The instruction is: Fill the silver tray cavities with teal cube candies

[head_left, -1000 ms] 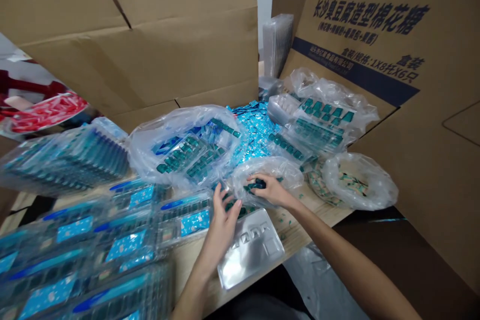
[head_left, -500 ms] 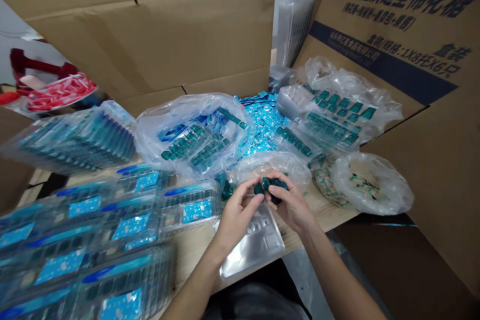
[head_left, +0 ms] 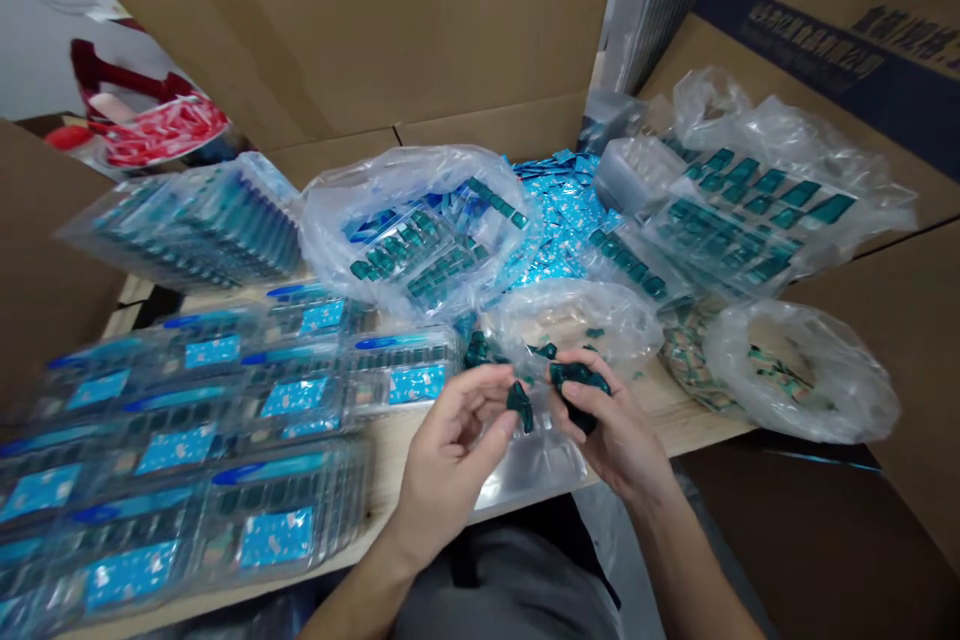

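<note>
My left hand [head_left: 457,450] pinches a small dark green glossy piece [head_left: 519,407] between thumb and fingertips. A cluster of similar dark green pieces [head_left: 577,388] is gripped in my right hand [head_left: 611,425], a short way to the right. Beneath both hands lies a clear plastic tray [head_left: 517,482], partly hidden by them. Just beyond my fingers is a clear plastic bag [head_left: 619,315] with a few dark green bits. More dark green pieces [head_left: 480,350] lie by its left side.
Stacked clear packs with blue packets [head_left: 277,535] cover the left of the table. Behind are a bag of green strips [head_left: 420,165], a heap of blue packets [head_left: 559,200] and sheets of green pieces [head_left: 750,220]. A rolled-edge bag [head_left: 862,390] stands right; cardboard [head_left: 375,30] rises behind.
My hands have moved apart; they were together over the tray. The left now holds one green piece away from the cluster in the right. The view has shifted left and down.
</note>
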### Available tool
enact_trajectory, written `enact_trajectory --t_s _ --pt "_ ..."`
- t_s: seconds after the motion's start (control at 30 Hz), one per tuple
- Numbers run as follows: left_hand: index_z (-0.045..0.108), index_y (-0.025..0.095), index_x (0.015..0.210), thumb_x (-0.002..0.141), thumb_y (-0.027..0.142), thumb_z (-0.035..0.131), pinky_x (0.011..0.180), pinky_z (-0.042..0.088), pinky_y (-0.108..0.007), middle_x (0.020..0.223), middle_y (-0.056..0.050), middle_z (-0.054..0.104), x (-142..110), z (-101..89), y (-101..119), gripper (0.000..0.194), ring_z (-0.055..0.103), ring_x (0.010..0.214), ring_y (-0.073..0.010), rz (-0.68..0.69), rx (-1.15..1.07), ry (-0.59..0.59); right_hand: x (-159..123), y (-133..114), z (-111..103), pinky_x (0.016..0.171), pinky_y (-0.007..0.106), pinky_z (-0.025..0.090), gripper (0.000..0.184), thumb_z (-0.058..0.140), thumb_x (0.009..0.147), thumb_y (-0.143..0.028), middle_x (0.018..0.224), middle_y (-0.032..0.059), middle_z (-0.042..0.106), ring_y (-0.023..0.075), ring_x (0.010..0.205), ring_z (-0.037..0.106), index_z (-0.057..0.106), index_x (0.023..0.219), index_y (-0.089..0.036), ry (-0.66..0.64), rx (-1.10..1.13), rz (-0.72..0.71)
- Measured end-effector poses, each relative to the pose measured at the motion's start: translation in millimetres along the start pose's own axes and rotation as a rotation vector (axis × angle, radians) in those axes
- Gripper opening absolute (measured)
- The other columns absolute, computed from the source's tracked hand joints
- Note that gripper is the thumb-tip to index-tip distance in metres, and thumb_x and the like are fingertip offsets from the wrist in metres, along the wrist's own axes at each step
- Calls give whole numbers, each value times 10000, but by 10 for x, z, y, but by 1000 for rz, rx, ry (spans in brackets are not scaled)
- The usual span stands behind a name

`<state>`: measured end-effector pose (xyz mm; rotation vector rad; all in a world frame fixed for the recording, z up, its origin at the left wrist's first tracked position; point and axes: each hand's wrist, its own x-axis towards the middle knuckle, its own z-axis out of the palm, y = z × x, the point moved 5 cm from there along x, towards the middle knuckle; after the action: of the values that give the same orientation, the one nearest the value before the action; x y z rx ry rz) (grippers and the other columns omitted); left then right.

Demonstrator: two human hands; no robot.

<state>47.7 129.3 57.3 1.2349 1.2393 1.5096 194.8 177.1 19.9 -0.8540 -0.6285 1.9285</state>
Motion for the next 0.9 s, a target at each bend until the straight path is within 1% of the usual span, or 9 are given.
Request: enact_trajectory --t_s 0.1,0.23,0.33,0.47,0.57,0.7,0.77,0.83,0.9 --pt "648 270 1056 850 54 632 843 564 -163 1017 4 721 -69 -22 74 299 709 959 -107 135 140 9 -95 32 128 373 161 266 229 818 696 -342 592 -52 537 55 437 406 661 833 -245 -81 -67 17" --pt "620 230 1111 902 91 595 929 543 -192 1088 -32 688 -117 -6 190 253 671 1042 -116 315 407 -86 -198 27 217 399 188 289 225 823 714 -374 669 -38 562 55 446 415 667 828 -259 -137 -200 31" --pt "607 201 1130 922 120 582 910 560 -204 1076 -52 688 -126 11 290 225 681 1017 -128 429 592 -113 -221 4 207 432 211 333 200 811 723 -387 747 -9 619 76 496 462 688 814 -259 -113 -327 -9" --pt "608 217 1079 919 99 550 827 591 -215 994 -35 712 -127 36 359 208 710 909 -134 512 726 -98 -222 0 207 442 221 353 146 785 737 -348 775 1 653 83 502 457 689 776 -245 -85 -436 -95" --pt "594 229 1003 886 62 543 791 589 -217 955 -21 706 -131 14 332 210 706 869 -129 494 708 -90 -231 43 225 436 229 355 127 761 745 -322 732 -11 643 82 473 444 666 740 -239 -84 -423 -105" --pt "554 216 964 878 56 519 778 573 -228 940 -26 665 -153 -85 237 185 670 882 -131 359 502 -70 -286 34 226 440 239 358 82 711 767 -259 635 -35 599 98 469 458 653 709 -253 13 -476 -207" --pt "552 210 973 873 54 528 798 562 -238 956 -32 646 -175 -103 230 187 654 895 -133 358 489 -68 -331 2 245 484 249 408 70 704 763 -224 649 -31 629 120 525 529 667 722 -266 45 -544 -278" --pt "552 208 971 865 46 541 817 552 -238 953 -27 633 -192 -86 242 193 645 890 -127 389 545 -87 -376 -34 286 560 265 465 84 711 758 -204 700 -28 674 145 615 604 680 752 -282 34 -611 -347" --pt "549 207 960 874 58 542 811 547 -233 937 -22 625 -199 -63 248 172 640 873 -123 403 570 -105 -409 -66 330 618 281 492 112 706 757 -183 728 -28 692 160 668 634 683 769 -291 8 -687 -408"
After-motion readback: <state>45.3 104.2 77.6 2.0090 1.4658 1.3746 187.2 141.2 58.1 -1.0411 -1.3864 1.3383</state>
